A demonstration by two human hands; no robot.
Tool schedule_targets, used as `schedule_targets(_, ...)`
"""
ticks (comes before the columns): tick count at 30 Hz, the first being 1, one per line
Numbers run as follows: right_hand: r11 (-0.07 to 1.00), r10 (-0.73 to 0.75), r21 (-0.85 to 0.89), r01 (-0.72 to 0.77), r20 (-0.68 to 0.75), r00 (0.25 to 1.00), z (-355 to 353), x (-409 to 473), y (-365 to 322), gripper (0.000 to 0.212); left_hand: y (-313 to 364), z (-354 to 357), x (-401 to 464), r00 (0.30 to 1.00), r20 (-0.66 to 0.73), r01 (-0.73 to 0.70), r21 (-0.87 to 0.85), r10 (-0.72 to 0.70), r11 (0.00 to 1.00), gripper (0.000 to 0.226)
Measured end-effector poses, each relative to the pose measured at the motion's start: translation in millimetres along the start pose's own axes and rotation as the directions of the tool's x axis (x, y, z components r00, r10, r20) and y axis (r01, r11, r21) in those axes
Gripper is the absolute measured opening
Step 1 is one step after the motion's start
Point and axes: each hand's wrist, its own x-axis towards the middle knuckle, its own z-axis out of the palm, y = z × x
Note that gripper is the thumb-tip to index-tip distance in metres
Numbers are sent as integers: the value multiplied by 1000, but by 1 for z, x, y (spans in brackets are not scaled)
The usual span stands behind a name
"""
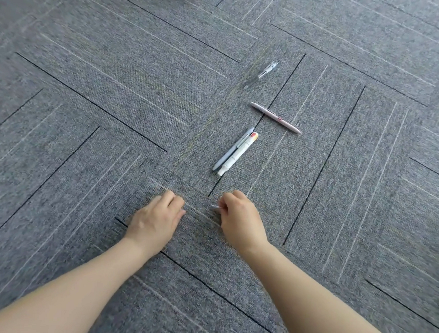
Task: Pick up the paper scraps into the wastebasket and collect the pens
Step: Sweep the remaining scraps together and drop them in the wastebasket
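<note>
Four pens lie on grey carpet: clear pen, pink pen, blue pen touching white pen. Right hand pinches a paper scrap; left hand fingers curled, holding nothing visible.

Two bare forearms come in from the bottom edge, no sleeves in view, nothing on either wrist. Left hand and right hand both bare: no gloves, no rings showing. Fingernails too blurred to tell.
</note>
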Motion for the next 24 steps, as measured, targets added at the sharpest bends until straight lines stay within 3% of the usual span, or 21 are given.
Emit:
schedule_targets(3,1000,-19,-4,19,9,1000,-5,-2,4,12,-1,2,1,999,-4,-51,-49,51,997,8)
schedule_targets(9,985,-138,-103,141,38,990,-64,2,25,15,23,-14,16,998,-35,43,-230,-53,972,10)
schedule_targets(13,945,-216,-251,210,4,976,-167,-9,57,13,101,-53,67,983,-154,-148,-362,98,920,7)
schedule_targets(16,941,-204,-306,142,-179,963,-256,-40,88,8,185,-84,107,930,-240,-358,-430,278,829,7)
schedule_targets(19,970,-100,-242,-17,-464,880,-330,-89,124,11,287,-110,136,847,-325,-532,-493,421,689,8)
schedule_targets(22,969,91,-103,-225,-696,712,-378,-147,165,10,396,-120,149,767,-390,-639,-528,509,559,8)
schedule_targets(24,937,216,-11,-349,-768,603,-395,-187,196,8,463,-117,149,722,-418,-687,-535,552,492,8)
